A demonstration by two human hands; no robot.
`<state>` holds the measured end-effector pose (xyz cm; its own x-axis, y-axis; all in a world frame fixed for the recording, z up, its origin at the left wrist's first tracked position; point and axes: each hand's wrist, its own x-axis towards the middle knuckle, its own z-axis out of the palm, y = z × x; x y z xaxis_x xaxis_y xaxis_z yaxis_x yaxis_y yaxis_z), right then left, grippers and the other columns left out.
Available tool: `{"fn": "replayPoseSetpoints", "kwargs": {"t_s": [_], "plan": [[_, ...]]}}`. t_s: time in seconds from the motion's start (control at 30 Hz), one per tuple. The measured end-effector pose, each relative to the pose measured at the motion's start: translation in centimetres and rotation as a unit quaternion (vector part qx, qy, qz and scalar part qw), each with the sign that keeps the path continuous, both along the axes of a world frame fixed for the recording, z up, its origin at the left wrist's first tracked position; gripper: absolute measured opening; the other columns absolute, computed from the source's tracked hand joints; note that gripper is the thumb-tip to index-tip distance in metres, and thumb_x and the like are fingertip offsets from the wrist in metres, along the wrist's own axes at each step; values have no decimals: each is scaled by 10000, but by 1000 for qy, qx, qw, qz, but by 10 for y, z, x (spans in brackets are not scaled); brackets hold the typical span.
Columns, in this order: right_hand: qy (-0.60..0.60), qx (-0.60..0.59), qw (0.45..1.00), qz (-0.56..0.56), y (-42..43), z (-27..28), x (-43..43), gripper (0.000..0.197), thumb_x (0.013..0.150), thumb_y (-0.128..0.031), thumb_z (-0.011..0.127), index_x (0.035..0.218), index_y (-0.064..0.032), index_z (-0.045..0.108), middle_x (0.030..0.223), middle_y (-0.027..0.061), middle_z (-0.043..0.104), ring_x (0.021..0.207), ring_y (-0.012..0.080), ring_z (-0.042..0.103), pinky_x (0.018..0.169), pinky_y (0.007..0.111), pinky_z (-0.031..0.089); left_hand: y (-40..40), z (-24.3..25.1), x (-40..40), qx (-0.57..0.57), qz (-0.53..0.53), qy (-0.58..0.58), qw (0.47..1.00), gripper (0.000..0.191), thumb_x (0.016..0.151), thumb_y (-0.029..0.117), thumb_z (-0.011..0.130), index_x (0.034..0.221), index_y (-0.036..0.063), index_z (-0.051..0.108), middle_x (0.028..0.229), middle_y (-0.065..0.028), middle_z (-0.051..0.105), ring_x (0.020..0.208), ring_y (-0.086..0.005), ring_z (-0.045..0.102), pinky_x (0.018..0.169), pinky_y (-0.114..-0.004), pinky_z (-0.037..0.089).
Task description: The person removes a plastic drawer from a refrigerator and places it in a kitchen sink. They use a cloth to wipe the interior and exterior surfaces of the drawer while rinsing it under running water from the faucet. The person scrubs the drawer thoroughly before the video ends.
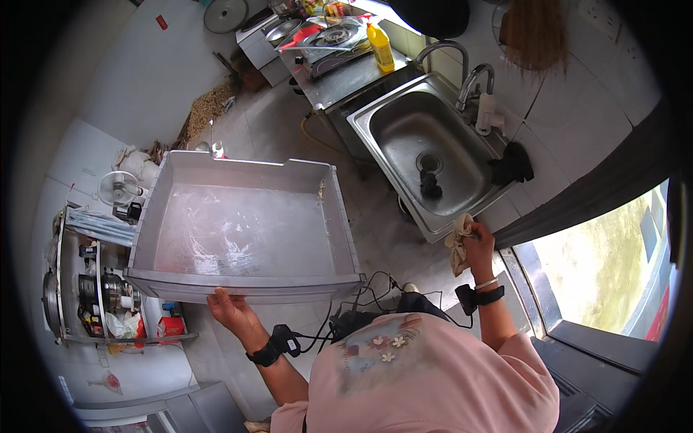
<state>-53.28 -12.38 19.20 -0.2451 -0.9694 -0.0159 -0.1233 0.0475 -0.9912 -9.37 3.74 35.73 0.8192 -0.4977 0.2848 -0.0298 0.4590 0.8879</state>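
A large translucent plastic drawer [249,233] lies before me, its inside wet and shiny, with small bits of residue along the right wall. My left hand [231,313] grips the drawer's near edge, thumb on top and fingers beneath. On the right, my right hand [479,243] holds a crumpled beige cloth [460,246] beside the near corner of the stainless steel sink [400,135]. A dark wet clump [430,184] sits by the sink's drain. What supports the drawer from below is hidden.
Behind the sink stand two curved taps [476,81]. A black cloth [511,162] lies on its right rim. Farther off, a yellow bottle [381,48] stands near a gas stove [335,40]. Shelves with pots [111,287] are at the left; black cables [373,297] hang near my body.
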Motion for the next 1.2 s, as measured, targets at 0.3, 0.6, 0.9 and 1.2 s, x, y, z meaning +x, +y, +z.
{"fn": "replayPoseSetpoints", "kwargs": {"t_s": [0.3,0.6,0.9,1.2], "plan": [[296,-105,935,166,-13,-31,73,474,656,14,573,1120,-17,482,1042,210,512,979,405,505,873,433,420,-45,-16,74,49,127,42,990,244,853,281,678,832,109,506,770,37,517,700,-71,472,614,-238,377],[511,66,848,126,-29,-53,116,282,672,81,529,947,18,529,1054,224,529,905,423,549,765,450,464,-122,-33,169,84,159,93,979,256,848,272,679,825,87,503,772,22,500,713,-92,468,636,-257,386],[265,115,957,-17,-36,-85,123,175,745,36,479,893,25,573,950,189,570,830,356,578,703,383,477,-182,-55,244,82,100,119,984,230,858,252,666,829,84,511,786,23,512,721,-82,468,651,-250,397],[493,98,865,8,-36,-77,130,199,696,66,494,871,14,574,1005,215,548,865,407,568,756,440,470,-217,-63,268,55,70,123,988,215,849,248,672,840,84,534,772,28,513,694,-75,469,623,-238,393]]}}
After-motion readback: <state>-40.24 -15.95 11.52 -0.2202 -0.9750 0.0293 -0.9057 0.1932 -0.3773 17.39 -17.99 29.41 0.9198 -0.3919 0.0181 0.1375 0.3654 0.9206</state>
